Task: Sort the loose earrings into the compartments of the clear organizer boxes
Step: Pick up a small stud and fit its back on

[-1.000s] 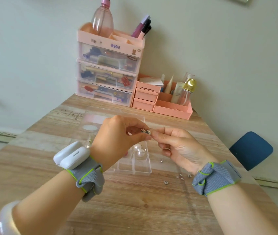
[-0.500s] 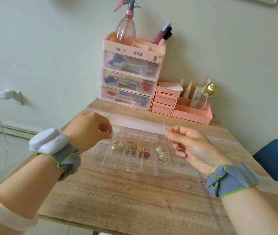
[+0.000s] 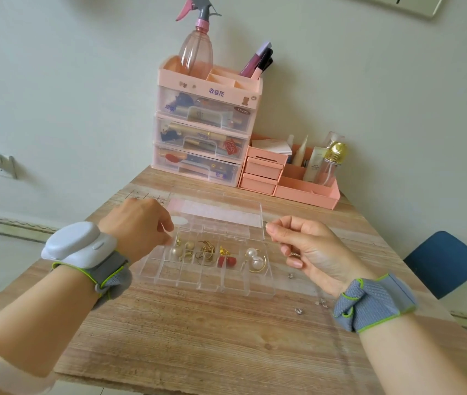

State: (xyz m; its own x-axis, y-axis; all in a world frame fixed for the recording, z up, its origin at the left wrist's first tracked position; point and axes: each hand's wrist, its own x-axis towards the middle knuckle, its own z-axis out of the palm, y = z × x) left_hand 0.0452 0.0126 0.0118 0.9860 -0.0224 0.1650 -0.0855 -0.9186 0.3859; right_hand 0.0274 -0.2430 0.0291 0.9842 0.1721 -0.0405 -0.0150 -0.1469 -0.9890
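While the clear organizer box (image 3: 212, 260) lies open on the wooden tabletop (image 3: 226, 337), the left hand (image 3: 138, 226) hovers at its left edge, fingers curled together; any held item is hidden. Right of the box, the right hand (image 3: 309, 249) pinches thumb to forefinger. Loose earrings (image 3: 299, 310) lie right of the box.

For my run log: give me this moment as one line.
left hand: curled at organizer box left edge | right hand: pinching, contents unclear | loose earrings: on table
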